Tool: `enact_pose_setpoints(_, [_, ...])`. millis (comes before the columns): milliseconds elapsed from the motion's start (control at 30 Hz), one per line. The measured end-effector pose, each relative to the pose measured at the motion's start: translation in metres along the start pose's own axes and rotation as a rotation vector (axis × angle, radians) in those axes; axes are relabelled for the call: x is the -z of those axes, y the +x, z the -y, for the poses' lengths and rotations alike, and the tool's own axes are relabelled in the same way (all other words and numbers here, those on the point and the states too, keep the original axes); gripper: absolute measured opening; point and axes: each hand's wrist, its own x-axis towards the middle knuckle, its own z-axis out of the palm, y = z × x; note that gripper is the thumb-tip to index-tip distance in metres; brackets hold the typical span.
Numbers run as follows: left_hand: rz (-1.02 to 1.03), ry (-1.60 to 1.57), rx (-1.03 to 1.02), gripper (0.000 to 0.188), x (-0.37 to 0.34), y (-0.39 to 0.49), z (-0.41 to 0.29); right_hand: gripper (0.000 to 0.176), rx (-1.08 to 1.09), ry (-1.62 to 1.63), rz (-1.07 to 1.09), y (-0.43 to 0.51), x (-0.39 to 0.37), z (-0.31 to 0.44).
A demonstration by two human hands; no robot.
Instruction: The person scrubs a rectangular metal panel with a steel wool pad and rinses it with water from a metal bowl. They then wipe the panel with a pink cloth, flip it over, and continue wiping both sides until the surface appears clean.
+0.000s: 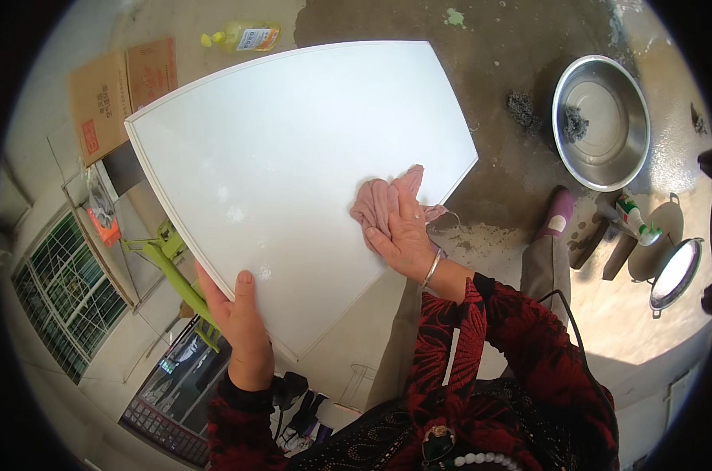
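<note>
A large white panel (309, 135) with a thin raised rim is held tilted in front of me. My left hand (241, 318) grips its lower left edge, the thumb lying on the white face. Pressed on the panel's right part is a crumpled pink cloth (379, 203), bunched under the fingers of my right hand (400, 235). Small whitish wet-looking spots show on the panel's left half. The fingers of my left hand behind the panel are partly hidden.
On the wet floor at the right are a steel basin (601, 123) with a scouring pad inside and another pad (524, 112) beside it. A spray bottle (635, 218) and a round pan (675, 275) lie nearer. Beyond the panel are a yellow pump bottle (244, 37) and cardboard (100, 106).
</note>
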Motion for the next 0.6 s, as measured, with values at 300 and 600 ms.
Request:
enact_pose_setpoints(300, [-0.008,0.081,0.045,0.070,0.006,0.001,0.002,0.064,0.369,-0.030,0.047,0.122,0.006,0.007])
enact_pose_setpoints(600, [-0.036,0.105,0.082,0.073,0.011,0.000,0.001,0.066,-0.339,-0.108,-0.276,0.073,-0.003,-0.153])
